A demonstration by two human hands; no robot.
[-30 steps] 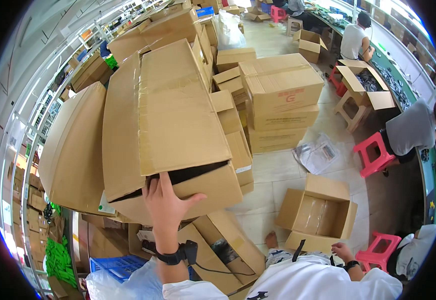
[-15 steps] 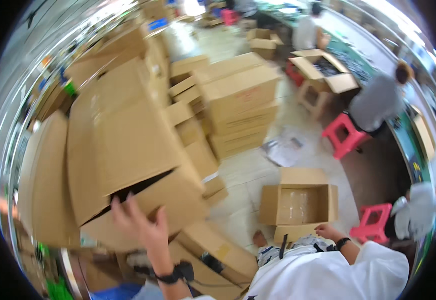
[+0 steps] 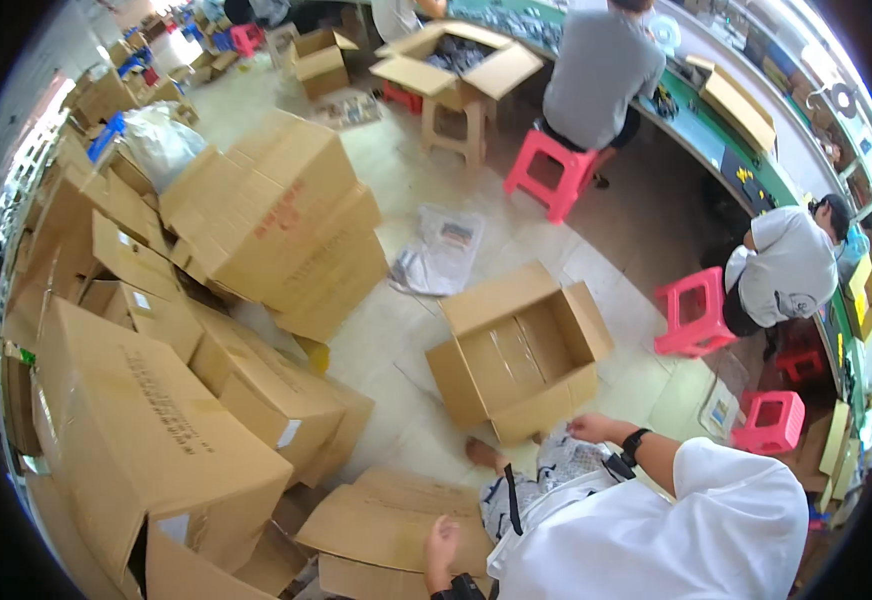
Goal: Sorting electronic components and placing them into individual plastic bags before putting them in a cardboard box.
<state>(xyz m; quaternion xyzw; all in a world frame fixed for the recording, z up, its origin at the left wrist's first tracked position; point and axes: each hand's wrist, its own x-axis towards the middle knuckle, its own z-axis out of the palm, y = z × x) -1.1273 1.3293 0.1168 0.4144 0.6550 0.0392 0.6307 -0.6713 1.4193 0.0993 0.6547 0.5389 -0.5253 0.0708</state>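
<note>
My left hand (image 3: 442, 546) is low in front of me, over a brown cardboard box (image 3: 396, 515). Its fingers look loosely extended, and I see nothing in them. On the other side, my right hand (image 3: 590, 429) hangs by my leg, close to the near flap of an open carton (image 3: 516, 350). Its fingers are curled in, with no object showing. The carton stands on the floor, flaps spread outward, with bare cardboard and clear tape visible inside.
Large cardboard boxes (image 3: 156, 420) crowd the left, with stacked closed cartons (image 3: 286, 220) beyond. A plastic bag (image 3: 441, 250) lies on the tiles. Pink stools (image 3: 696, 310) and seated people line the workbench (image 3: 701, 130) at right; a filled carton (image 3: 421, 70) rests on a stool.
My view has swung right. My left hand has left the edge of the large box and come down nearer my body. My right hand stays low beside the open carton.
</note>
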